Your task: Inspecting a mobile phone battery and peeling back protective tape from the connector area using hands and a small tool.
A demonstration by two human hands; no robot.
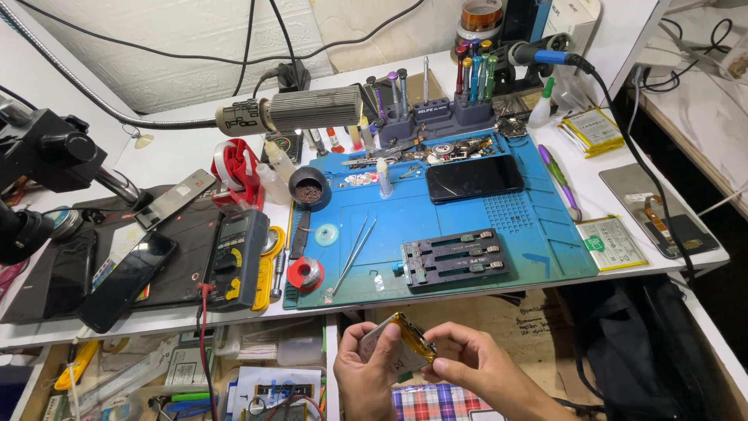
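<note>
The scene is bright and evenly lit from above, and colours read true. The white desk [179, 152] at ten o'clock is close to washed out. Soft glare sits on the dark phone [474, 178] at one o'clock and the phone [125, 279] at nine o'clock. Shadows are faint and short. Below the desk edge, at six o'clock, it is dimmer. Focus is sharp centrally; the wide lens bends lines near the edges.

Both hands sit low, just below the workbench edge [436, 300]. Left hand [365, 366] curls palm-up, fingers pinched; right hand [467, 362] meets it, fingertips touching, wrist angled outward.
</note>
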